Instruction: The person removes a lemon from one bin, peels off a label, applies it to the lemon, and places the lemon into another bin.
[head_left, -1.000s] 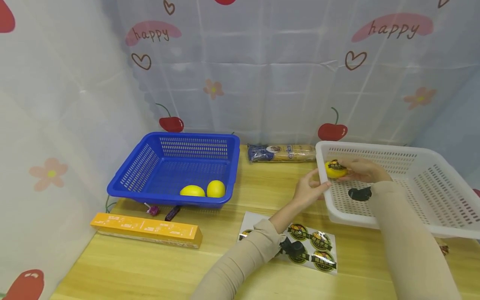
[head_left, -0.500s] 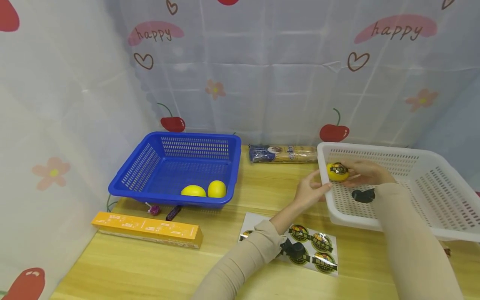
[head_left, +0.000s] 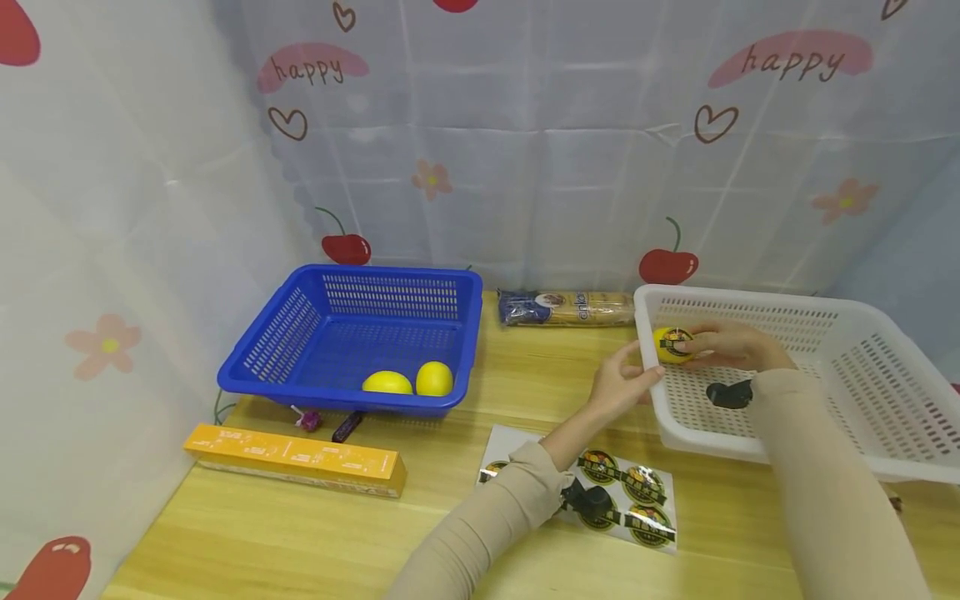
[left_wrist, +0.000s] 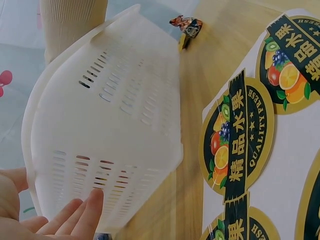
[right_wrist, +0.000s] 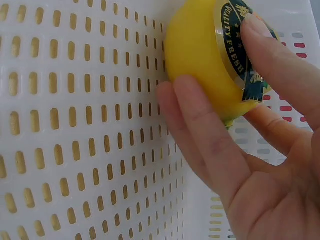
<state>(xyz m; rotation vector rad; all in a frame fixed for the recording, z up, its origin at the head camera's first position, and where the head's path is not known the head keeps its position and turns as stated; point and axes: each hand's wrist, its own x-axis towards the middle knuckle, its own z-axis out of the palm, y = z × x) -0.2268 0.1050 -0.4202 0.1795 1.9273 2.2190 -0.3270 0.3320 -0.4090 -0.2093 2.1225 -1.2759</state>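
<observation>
Inside the white basket [head_left: 649,333], my right hand [head_left: 731,345] holds a lemon [right_wrist: 192,55] close to the basket's left wall. The lemon bears a black and gold fruit sticker [right_wrist: 232,40], and my thumb presses on that sticker. The other fingers support the lemon from below and the side. My left hand [head_left: 617,385] grips the basket's left rim, thumb at the rim and fingertips against the perforated outer wall [left_wrist: 100,125]. Beneath the left forearm lies a sheet of round stickers [head_left: 506,439], partly hidden by the sleeve.
At the left stands a blue basket [head_left: 300,387] with two lemons [head_left: 433,379]. In front of it are a lollipop [head_left: 307,419], a small dark wrapped bar [head_left: 347,427] and a long orange box [head_left: 292,458]. A clear-wrapped packet [head_left: 566,307] lies by the back curtain; a wrapped candy [left_wrist: 190,27] sits near the white basket.
The right thumb has moved onto the sticker on the lemon, which has shifted slightly. My left hand keeps its place on the basket rim.
</observation>
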